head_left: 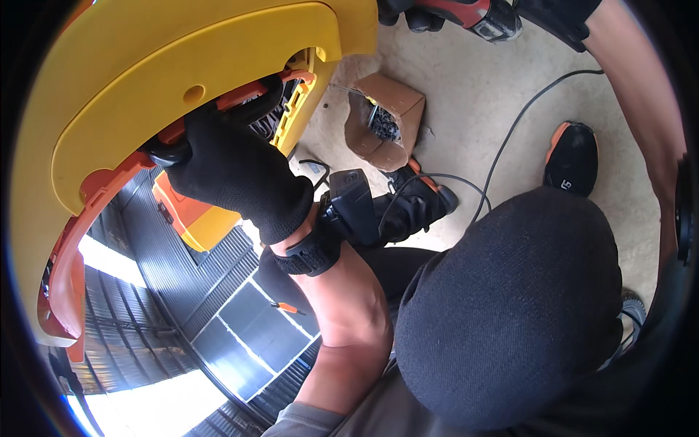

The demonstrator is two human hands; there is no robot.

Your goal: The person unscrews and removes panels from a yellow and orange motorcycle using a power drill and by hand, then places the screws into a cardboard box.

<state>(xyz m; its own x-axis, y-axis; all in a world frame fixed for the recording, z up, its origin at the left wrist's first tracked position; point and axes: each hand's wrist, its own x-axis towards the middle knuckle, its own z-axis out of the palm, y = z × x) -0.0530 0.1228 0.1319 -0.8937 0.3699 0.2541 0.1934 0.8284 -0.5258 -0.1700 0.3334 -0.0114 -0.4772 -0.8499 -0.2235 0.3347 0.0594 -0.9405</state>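
My left hand (226,171), in a black knit glove, reaches up to the underside of a large yellow panel (218,54). Its fingers are closed around a black curved part (262,108) that runs along orange trim (113,193); part of the grip is hidden behind the panel. A black box-shaped device (352,207) sits on my left wrist, above a black strap. At the top edge my right hand (420,19), also black-gloved and cut off by the frame, is closed on a red and black power tool (466,10).
An open cardboard box (404,109) with small dark metal pieces stands on the concrete floor. A black cable (502,138) curves across the floor near a black and orange shoe (571,160). A big dark cloth-covered rounded form (510,313) fills the lower right.
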